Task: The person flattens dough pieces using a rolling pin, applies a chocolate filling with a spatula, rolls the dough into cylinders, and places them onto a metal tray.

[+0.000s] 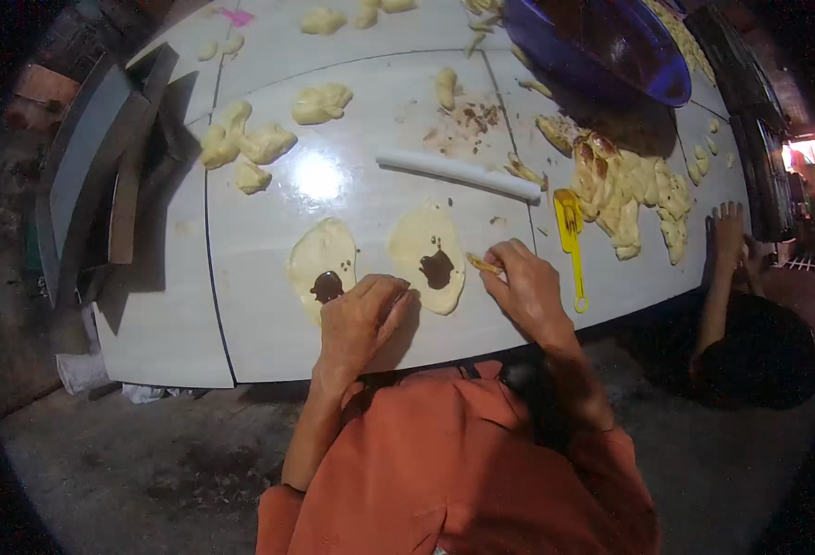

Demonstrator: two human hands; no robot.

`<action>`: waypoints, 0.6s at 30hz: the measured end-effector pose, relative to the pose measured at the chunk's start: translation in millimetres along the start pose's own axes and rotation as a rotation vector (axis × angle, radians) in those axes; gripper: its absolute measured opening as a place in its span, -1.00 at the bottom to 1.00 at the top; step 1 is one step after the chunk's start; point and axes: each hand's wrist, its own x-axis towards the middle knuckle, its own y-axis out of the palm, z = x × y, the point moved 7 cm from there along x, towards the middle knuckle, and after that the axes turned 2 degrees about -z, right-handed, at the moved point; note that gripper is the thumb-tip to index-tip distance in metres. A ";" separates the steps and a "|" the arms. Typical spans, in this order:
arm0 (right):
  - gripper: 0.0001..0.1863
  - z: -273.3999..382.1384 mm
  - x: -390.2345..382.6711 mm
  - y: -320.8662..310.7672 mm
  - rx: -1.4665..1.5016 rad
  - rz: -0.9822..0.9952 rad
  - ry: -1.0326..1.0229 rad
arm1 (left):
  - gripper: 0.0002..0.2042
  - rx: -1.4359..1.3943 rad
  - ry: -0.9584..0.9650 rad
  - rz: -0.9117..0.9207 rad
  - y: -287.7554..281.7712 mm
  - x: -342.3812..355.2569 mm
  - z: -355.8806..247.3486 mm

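Two flattened ovals of pale dough lie side by side on the white tiled tabletop. Dark brown filling sits on the left dough oval (319, 245) and the right dough oval (416, 236), with small dark bits around it. My left hand (361, 319) is over the lower edge of the left oval, its fingers curled together; what they hold, if anything, is hidden. Just right of the other oval, my right hand (532, 287) pinches a small elongated tan piece (484, 265) between thumb and fingers. Beyond the ovals lies a white rolling rod (458, 176).
A yellow slotted plastic spatula (569, 231) lies to the right, beside a heap of pale, brown-streaked pieces (634, 190). Dough lumps (250, 143) rest at the far left. A purple basin (601, 42) stands at the back right. Another person's hand (729, 236) touches the table's right edge.
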 end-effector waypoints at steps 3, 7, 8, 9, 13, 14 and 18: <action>-0.78 2.4 -3.3 5.1 -0.018 -0.029 -0.050 | -0.86 0.065 0.127 -0.080 -1.4 -3.2 -1.7; -0.75 4.2 -6.3 1.7 0.091 -0.011 0.036 | -0.88 0.084 0.126 -0.110 -5.0 -7.5 -0.5; -0.75 1.6 -7.2 1.5 0.116 0.028 0.042 | -0.88 0.071 0.129 -0.123 -6.5 -9.2 -0.7; -0.75 3.5 -6.6 1.2 0.118 0.031 0.037 | -0.88 0.074 0.125 -0.126 -6.8 -10.9 -0.1; -0.81 31.1 -2.1 2.3 0.274 0.125 -0.101 | -0.86 0.036 0.070 -0.072 -4.9 -16.4 5.6; -0.82 40.4 -0.4 7.5 0.274 0.132 -0.221 | -0.83 0.008 0.035 -0.028 -2.2 -17.3 8.7; -0.81 52.5 3.0 9.8 0.181 0.098 -0.305 | -0.86 0.058 0.164 -0.115 -3.1 -17.0 -2.7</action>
